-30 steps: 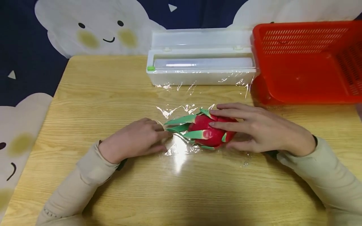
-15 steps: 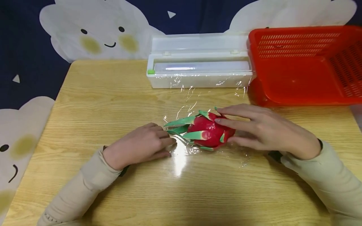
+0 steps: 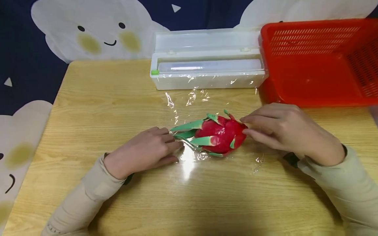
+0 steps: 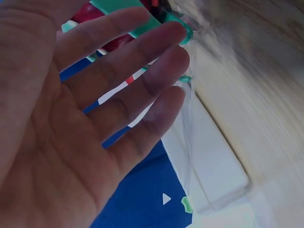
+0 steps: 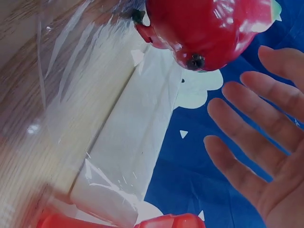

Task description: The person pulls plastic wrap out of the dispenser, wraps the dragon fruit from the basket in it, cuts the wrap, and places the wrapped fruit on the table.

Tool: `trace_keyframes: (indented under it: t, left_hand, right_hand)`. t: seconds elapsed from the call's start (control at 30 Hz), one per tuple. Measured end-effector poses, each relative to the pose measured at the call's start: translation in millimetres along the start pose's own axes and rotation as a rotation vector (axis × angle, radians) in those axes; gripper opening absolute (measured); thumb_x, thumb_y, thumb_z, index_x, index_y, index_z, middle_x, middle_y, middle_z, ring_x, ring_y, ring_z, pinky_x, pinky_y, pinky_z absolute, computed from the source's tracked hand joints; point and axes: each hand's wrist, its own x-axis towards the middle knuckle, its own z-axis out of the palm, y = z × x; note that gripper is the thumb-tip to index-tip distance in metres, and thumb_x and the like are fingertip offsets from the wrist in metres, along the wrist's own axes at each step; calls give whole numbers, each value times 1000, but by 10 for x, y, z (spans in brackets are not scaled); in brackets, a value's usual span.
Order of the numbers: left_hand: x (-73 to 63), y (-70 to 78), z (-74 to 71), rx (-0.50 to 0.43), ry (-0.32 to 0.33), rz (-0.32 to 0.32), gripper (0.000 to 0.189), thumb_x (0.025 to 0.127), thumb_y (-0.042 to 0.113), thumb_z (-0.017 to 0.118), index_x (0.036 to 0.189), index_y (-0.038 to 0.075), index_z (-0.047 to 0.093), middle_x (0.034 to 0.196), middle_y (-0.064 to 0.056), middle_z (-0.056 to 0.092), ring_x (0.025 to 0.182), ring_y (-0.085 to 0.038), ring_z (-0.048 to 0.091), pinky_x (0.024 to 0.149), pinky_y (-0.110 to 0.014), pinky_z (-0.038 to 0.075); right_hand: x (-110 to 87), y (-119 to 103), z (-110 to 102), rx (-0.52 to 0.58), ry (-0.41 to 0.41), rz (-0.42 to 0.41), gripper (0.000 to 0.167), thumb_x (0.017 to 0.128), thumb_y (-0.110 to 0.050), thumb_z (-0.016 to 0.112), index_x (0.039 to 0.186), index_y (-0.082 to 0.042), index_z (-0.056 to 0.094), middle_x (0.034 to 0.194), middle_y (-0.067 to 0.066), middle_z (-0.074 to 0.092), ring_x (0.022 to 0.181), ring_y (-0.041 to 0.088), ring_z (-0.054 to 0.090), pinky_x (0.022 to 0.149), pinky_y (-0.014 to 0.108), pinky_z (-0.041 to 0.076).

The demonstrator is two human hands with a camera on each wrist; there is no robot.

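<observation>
A red dragon fruit with long green leaf tips lies on a sheet of clear cling film in the middle of the table. At its leafy end, my left hand rests with fingers extended by the film's edge; the left wrist view shows them nearly straight. My right hand is at the fruit's round end, its fingertips close to the red skin. In the right wrist view a gap separates the straight fingers from the fruit. Nothing is gripped by either hand.
Behind the fruit stands a white cling film dispenser, lid raised, with the roll inside. The film runs from it towards me. A red plastic basket sits at the back right. Navy cloth with smiling clouds borders the wooden table.
My right hand has drawn back rightwards off the top of the dragon fruit to its round end. The left hand and the fruit have barely moved; the film's creases have shifted.
</observation>
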Motion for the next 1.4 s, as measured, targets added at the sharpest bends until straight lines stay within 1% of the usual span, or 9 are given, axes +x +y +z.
trace_keyframes:
  t: [0.17,0.3,0.4,0.5,0.6,0.87,1.2,1.33,1.4]
  left_hand:
    - [8,-7,-4,-4,23,9,31,94,39,76,113,15,71,98,4,76,86,-19,62,81,-35,56]
    - [38,-1,40,-3,79,51,23,93,36,77,106,17,71,94,6,74,91,-18,61,82,-32,54]
    - [57,15,86,-3,96,71,18,94,35,77,102,19,71,91,8,73,90,-17,59,82,-31,53]
    - [56,33,114,-10,70,70,16,94,34,76,97,19,69,88,8,72,88,-17,60,80,-31,52]
    - [52,44,128,-9,34,64,16,94,33,75,94,19,67,86,8,69,86,-16,61,79,-31,51]
    - [66,54,140,-17,-6,63,25,88,41,79,94,20,68,88,7,64,90,-18,59,81,-32,52]
    - [61,77,145,-10,-63,55,35,81,49,82,88,20,64,78,9,62,77,-14,61,71,-28,46]
    - [57,77,156,-8,-90,45,34,80,48,82,88,20,65,78,10,63,78,-14,62,72,-28,48]
    - [57,78,153,-12,-104,40,32,81,46,82,89,20,66,80,10,65,80,-14,63,74,-28,49]
  right_hand:
    - [-54,11,-2,-19,-53,23,55,108,-50,43,85,-14,78,76,-3,74,68,12,67,62,36,60]
    - [-108,23,0,3,-155,69,58,108,-54,35,84,-20,75,76,-10,69,68,7,62,62,32,58]
    - [-146,33,7,37,-262,91,38,106,-48,52,87,-24,75,80,-13,68,72,4,64,64,30,59]
    - [-165,27,7,72,-336,89,11,94,-36,75,87,-27,74,80,-18,67,75,0,64,66,26,59]
    - [-171,6,12,107,-367,82,10,86,-31,84,86,-32,74,80,-23,64,76,-5,60,65,21,56]
    - [-169,-105,20,203,-468,96,17,82,-28,87,85,-34,71,78,-26,60,72,-9,54,61,16,50]
    - [-199,-223,74,227,-733,289,20,87,-36,83,103,-29,75,92,-21,69,81,-3,63,74,28,60]
    - [-170,-255,129,262,-775,292,13,89,-36,81,90,-30,69,79,-23,59,71,-4,52,66,22,52]
    - [-153,-271,154,285,-793,297,20,89,-35,80,81,-31,62,72,-22,51,67,-4,45,62,19,45]
